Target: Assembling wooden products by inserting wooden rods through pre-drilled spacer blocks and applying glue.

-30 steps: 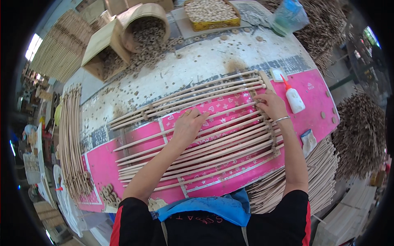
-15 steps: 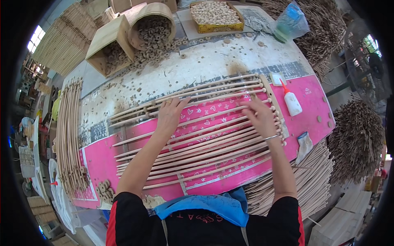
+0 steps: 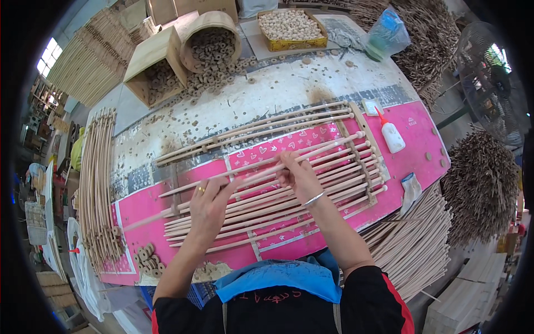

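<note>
A long thin wooden stick with a ball at its far right end [image 3: 346, 141] slants across the pink sheet, its left end smeared by motion. My left hand [image 3: 209, 205], wearing a ring, is closed around it left of the middle. Farther right, my right hand [image 3: 299, 177] pinches the same stick with thumb and fingers. Beneath and in front of both hands, several similar ball-ended sticks [image 3: 250, 218] lie side by side across a slotted wooden rest [image 3: 364, 170]. Beyond my hands, more sticks [image 3: 267, 126] rest on the same supports.
A glue bottle [image 3: 392, 138] with a red tip stands to the right, near a glove-like cloth [image 3: 411, 190]. A yellow tray of wooden balls [image 3: 295, 44], a tipped tub [image 3: 236, 34] and a box [image 3: 146, 61] spill wooden rings at the back. Stick bundles [image 3: 95, 178] lie left.
Both hands have drawn back toward me, the right one also leftward. They were open over the sticks; now they hold one stick, lifted and shifted left.
</note>
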A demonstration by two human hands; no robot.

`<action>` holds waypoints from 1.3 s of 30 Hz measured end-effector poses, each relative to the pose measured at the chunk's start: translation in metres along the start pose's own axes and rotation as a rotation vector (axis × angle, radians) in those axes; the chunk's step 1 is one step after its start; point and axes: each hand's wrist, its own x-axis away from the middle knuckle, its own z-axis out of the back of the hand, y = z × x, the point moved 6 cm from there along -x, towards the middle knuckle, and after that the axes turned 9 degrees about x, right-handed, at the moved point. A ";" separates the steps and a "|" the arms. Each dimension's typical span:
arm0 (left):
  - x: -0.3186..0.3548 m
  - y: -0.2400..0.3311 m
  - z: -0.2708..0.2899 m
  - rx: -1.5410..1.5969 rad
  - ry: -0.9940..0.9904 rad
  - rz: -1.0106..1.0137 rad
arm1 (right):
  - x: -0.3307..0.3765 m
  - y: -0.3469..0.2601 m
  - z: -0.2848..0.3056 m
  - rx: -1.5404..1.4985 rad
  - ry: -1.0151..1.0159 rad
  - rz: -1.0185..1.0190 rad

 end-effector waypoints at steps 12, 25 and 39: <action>0.089 -0.073 0.083 0.125 -0.242 0.417 | 0.038 -0.046 0.044 0.020 0.093 0.193; 0.047 -0.003 0.037 0.237 -0.163 0.178 | 0.089 -0.057 0.102 0.061 0.249 0.249; 0.031 0.050 -0.015 0.377 -0.152 0.235 | 0.100 0.020 -0.044 0.184 -0.171 0.106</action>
